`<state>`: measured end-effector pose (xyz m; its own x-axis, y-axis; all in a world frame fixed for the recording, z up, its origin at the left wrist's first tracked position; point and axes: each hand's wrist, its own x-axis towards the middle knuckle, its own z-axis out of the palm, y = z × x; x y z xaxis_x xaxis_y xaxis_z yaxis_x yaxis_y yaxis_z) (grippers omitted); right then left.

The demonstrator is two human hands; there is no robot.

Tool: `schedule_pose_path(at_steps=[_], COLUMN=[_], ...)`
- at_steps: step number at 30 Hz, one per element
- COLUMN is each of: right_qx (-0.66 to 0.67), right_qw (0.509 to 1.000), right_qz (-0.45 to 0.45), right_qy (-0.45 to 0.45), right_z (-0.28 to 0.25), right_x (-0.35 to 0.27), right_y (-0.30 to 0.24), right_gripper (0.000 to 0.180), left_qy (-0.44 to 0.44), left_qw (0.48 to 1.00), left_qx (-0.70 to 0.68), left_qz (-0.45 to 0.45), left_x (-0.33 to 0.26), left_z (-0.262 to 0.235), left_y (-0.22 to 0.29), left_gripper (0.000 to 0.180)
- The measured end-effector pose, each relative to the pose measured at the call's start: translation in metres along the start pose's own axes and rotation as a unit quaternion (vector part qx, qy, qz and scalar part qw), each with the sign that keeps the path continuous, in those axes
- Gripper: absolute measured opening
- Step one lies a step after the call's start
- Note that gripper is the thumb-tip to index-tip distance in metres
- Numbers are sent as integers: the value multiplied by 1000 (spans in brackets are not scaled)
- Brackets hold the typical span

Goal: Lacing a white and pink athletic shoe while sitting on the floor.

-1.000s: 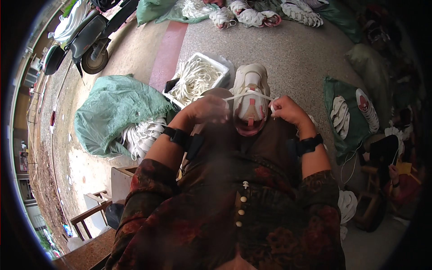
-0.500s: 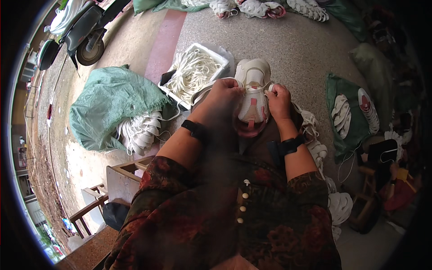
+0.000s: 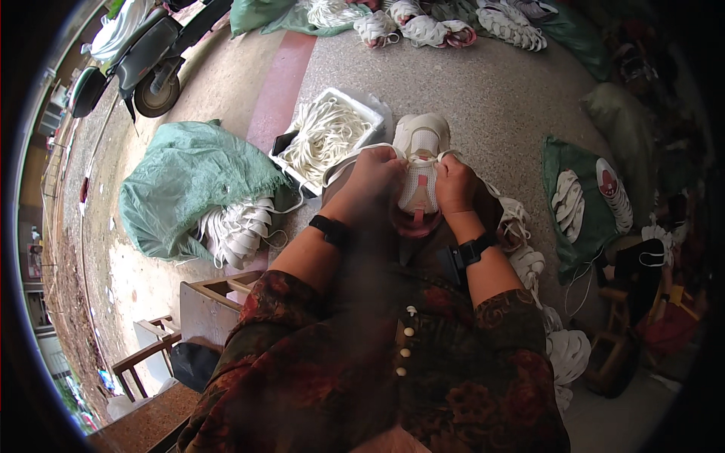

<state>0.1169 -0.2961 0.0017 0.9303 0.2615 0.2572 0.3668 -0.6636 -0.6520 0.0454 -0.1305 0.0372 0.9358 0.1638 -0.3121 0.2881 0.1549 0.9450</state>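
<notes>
A white and pink sneaker (image 3: 420,162) rests on my lap, toe pointing away from me. My left hand (image 3: 375,177) grips a white shoelace (image 3: 343,160) at the shoe's left side. On the right side my right hand (image 3: 455,183) pinches the other lace end against the shoe's upper. Both wrists wear black bands.
A white tray (image 3: 326,136) of loose laces lies on the ground left of the shoe. A green sack (image 3: 192,185) spills white shoes at left. More shoes lie on a green sack (image 3: 585,200) at right and in a row at the top. A scooter (image 3: 143,64) stands top left; wooden stools (image 3: 208,302) are beside me.
Both hands moved from pulling the lace apart above the shoe down onto the shoe's upper, closer together. The view shifted slightly, and the shoe now lies lower on my lap.
</notes>
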Motion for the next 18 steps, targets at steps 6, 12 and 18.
schedule_pose_path(at_steps=[6, 12, 18], right_qx=[-121, -81, 132], right_qw=[984, 994, 991], right_qz=[-120, -71, -4], right_qy=[-48, -21, 21], right_z=[-10, 3, 14], right_x=[-20, -15, -17], right_y=[-12, 6, 28], right_gripper=[13, 12, 11], left_qy=[-10, 12, -28], left_qw=[991, 895, 726], left_qx=[123, 381, 631], left_qz=[53, 232, 273], left_x=[5, 30, 43], left_z=[12, 34, 48], left_y=[-8, -17, -35], left_gripper=[15, 17, 12])
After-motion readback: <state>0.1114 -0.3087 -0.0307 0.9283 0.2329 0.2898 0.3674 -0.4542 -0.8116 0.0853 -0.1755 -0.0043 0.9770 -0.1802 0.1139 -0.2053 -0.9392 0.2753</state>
